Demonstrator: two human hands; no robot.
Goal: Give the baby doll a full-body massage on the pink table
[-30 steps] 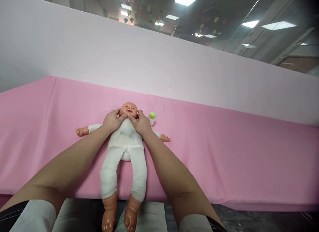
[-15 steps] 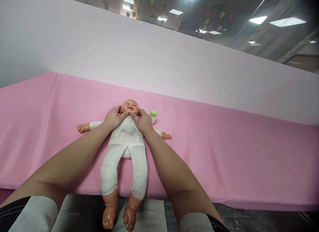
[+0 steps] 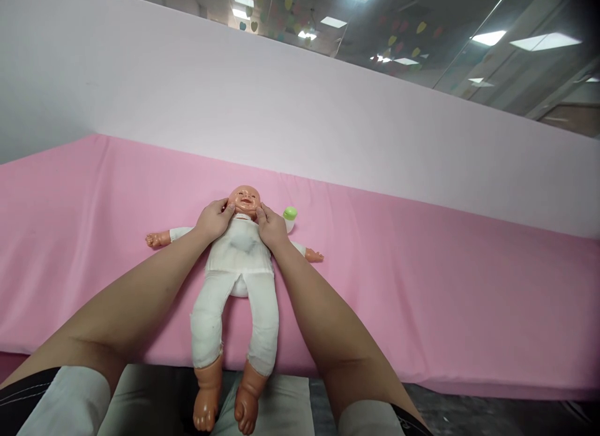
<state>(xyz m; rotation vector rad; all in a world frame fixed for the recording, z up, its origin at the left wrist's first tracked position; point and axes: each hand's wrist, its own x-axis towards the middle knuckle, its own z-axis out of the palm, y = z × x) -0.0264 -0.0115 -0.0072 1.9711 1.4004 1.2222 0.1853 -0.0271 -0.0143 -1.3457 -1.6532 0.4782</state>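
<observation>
Doll (image 3: 239,261) lies face up on the pink bench (image 3: 422,286); left hand (image 3: 213,218) and right hand (image 3: 272,228) rest apart, fingertips touching its cheeks, gripping nothing.

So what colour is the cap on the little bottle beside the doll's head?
Light green, on a white bottle; the head view shows it, just past the right hand.

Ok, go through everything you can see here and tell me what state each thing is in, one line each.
Doll: lying on its back, arms spread, feet hanging past the table edge.
Left hand: fingertips on the doll's cheek, not gripping.
Right hand: fingertips on the doll's other cheek, not gripping.
Bottle: green cap on, standing beside the doll's head.
Pink cloth: spread over the table, slightly creased.
</observation>
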